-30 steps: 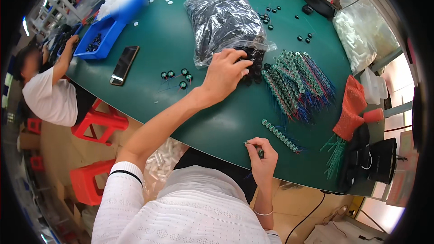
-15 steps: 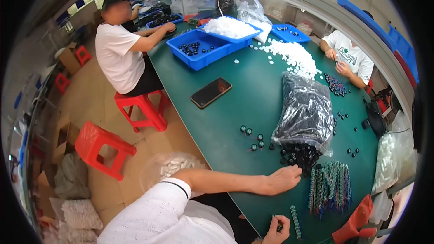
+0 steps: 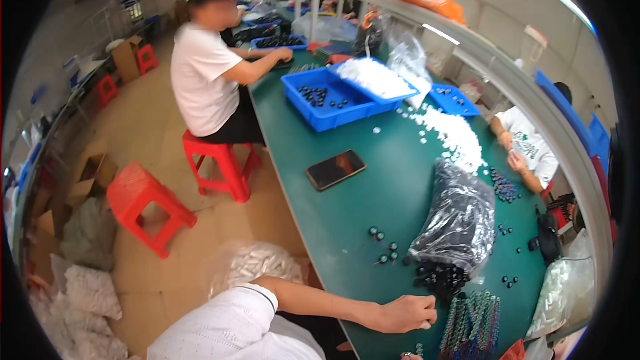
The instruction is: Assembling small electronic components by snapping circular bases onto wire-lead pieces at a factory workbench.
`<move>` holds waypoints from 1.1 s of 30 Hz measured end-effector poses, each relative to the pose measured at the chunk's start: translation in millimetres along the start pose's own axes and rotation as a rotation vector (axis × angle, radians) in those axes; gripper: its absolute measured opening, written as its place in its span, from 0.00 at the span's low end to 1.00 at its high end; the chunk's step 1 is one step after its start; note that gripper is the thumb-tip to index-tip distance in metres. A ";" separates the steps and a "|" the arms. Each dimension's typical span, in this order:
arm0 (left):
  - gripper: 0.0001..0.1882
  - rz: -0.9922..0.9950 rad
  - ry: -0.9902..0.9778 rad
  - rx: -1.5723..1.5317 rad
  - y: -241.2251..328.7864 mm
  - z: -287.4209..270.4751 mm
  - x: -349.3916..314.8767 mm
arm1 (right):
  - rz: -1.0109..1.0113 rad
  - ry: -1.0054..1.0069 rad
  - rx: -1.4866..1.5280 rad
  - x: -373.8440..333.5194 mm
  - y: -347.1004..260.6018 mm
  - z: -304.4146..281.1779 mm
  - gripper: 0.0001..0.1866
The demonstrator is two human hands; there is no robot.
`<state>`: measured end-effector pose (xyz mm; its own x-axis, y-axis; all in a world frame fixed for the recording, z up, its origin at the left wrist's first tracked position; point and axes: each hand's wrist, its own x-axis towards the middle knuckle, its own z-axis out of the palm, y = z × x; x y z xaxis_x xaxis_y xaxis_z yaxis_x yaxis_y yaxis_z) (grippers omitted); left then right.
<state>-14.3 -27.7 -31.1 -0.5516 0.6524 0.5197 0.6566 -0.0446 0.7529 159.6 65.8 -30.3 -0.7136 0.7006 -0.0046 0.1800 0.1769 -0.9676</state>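
My left hand [image 3: 405, 313] reaches over the green table, its fingers closed in a pinch; what they hold, if anything, cannot be made out. Just beyond it small black round parts [image 3: 443, 279] spill from a clear plastic bag [image 3: 459, 217] packed with dark pieces. Beside the fingers lies a bundle of green strips [image 3: 470, 323] with fine coloured wires. Only a bit of my right hand [image 3: 411, 357] shows at the bottom edge, by the end of a short green strip [image 3: 419, 348]. Several round pieces [image 3: 385, 248] with thin red wires lie left of the bag.
A phone [image 3: 336, 169] lies on the table. Farther off are a blue tray [image 3: 323, 117], white discs [image 3: 453, 137] and another blue tray [image 3: 455, 103]. One person [image 3: 207, 80] sits at the left edge, another [image 3: 527, 140] across. A red stool [image 3: 150, 203] stands on the floor.
The view has shifted, so the table sits lower and farther right. My left hand has moved slightly back from the black parts. My right hand has mostly dropped out of the picture.
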 end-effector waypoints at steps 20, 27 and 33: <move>0.20 -0.237 0.939 -1.464 -42.4 -237.8 -136.5 | -0.040 -0.091 -0.189 -7.6 4.2 12.1 0.04; 0.14 -0.355 1.054 -1.455 -49.5 -240.0 -136.9 | -0.036 -0.106 -0.084 -6.6 15.3 10.3 0.06; 0.12 -0.421 1.043 -1.353 -41.9 -229.3 -134.6 | -0.060 -0.104 -0.094 -7.3 15.3 9.1 0.05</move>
<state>-85.5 -287.1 -40.0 -0.9809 0.0949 -0.1698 -0.1550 -0.9089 0.3871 161.4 57.1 -47.3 -0.7904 0.6122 0.0218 0.1938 0.2837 -0.9391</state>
